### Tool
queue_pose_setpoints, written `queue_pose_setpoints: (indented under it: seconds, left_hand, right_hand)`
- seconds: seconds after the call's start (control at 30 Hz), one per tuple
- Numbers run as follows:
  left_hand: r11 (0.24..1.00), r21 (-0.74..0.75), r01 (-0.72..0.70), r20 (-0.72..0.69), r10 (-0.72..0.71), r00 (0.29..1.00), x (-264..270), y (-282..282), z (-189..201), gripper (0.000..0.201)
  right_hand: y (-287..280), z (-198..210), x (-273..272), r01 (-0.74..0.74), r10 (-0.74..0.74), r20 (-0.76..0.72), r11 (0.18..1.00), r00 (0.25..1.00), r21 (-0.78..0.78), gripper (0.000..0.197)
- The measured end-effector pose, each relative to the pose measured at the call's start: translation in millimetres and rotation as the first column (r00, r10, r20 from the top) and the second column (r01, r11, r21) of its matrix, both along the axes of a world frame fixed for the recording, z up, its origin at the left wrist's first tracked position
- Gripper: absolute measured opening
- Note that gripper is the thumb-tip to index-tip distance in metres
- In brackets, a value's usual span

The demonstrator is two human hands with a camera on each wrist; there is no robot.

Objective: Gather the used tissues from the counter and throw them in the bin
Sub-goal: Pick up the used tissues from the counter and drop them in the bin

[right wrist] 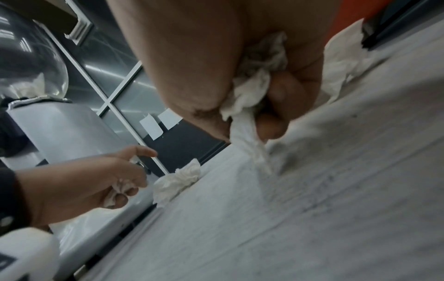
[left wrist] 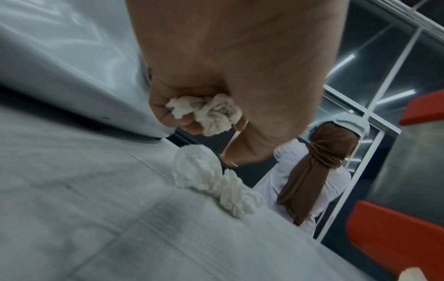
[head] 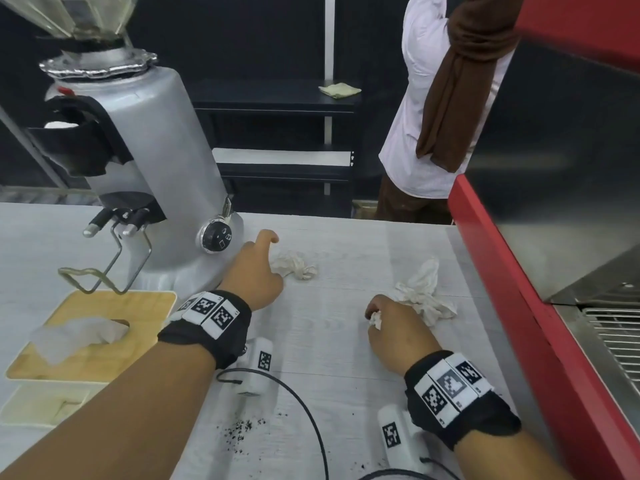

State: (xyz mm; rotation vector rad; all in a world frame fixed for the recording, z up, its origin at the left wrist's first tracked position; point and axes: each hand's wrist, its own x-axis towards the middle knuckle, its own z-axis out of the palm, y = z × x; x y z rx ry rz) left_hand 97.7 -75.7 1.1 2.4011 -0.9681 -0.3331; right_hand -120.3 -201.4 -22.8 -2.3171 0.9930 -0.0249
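Observation:
My left hand (head: 258, 271) is beside the grinder's base, its fingers curled round a small crumpled tissue (left wrist: 206, 112). Just right of it a second crumpled tissue (head: 294, 266) lies loose on the white counter (head: 329, 341); it also shows under the hand in the left wrist view (left wrist: 216, 182). My right hand (head: 391, 327) grips another wad of tissue (right wrist: 254, 91), which peeks out at the thumb side (head: 375, 320). A larger spread tissue (head: 424, 292) lies just beyond that hand, close to the red machine. No bin is in view.
A silver coffee grinder (head: 149, 150) stands at the left, with a wooden tissue box (head: 93, 334) in front of it. A red espresso machine (head: 554, 237) bounds the right side. A person (head: 433, 116) stands behind the counter. Coffee grounds (head: 242, 427) and a black cable (head: 308, 417) lie near me.

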Motion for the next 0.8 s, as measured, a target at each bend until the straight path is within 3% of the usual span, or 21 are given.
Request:
queue_pose_setpoints:
  seconds: [0.07,0.13,0.23,0.33,0.47,0.63,0.73,0.8]
  left_hand:
    - [0.993,0.116,0.020,0.047,-0.025,0.999,-1,-11,-5,0.066]
    - [0.968,0.249,0.021,0.068,-0.039,0.997,-1,-21,-13,0.077]
    - [0.916,0.401,0.020,0.047,-0.042,0.998,-4,-30,-23,0.071]
    - [0.901,0.433,0.029,-0.038,-0.013,0.999,-8,-30,-28,0.058]
    - [0.953,0.283,0.108,-0.039,-0.100,0.994,-10,-23,-26,0.028]
    - [0.996,-0.032,0.081,0.002,-0.080,0.997,-23,-7,-12,0.029]
    - [0.982,-0.180,0.063,-0.052,-0.073,0.996,-32,5,-6,0.018]
    - [0.971,-0.230,0.065,-0.090,-0.088,0.992,-39,12,-2,0.027]
  right_hand:
    - [0,5,-10,0.039,-0.041,0.084,0.999,0.996,0.031,0.011]
    - [-2,13,-18,0.090,-0.098,0.130,0.994,0.987,0.067,0.030]
    - [-8,25,-25,0.225,-0.236,0.165,0.971,0.958,0.084,0.061]
    - [-22,29,-28,0.329,-0.332,0.164,0.943,0.929,0.046,0.085]
    - [-42,22,-24,0.381,-0.382,0.018,0.923,0.924,0.047,0.093]
    - [-55,-5,-15,0.282,-0.280,-0.150,0.959,0.948,-0.006,0.068]
    - [-48,-5,-15,0.272,-0.272,-0.063,0.962,0.960,-0.018,0.049]
    - [-39,-4,-18,0.267,-0.266,0.052,0.964,0.963,-0.008,0.043]
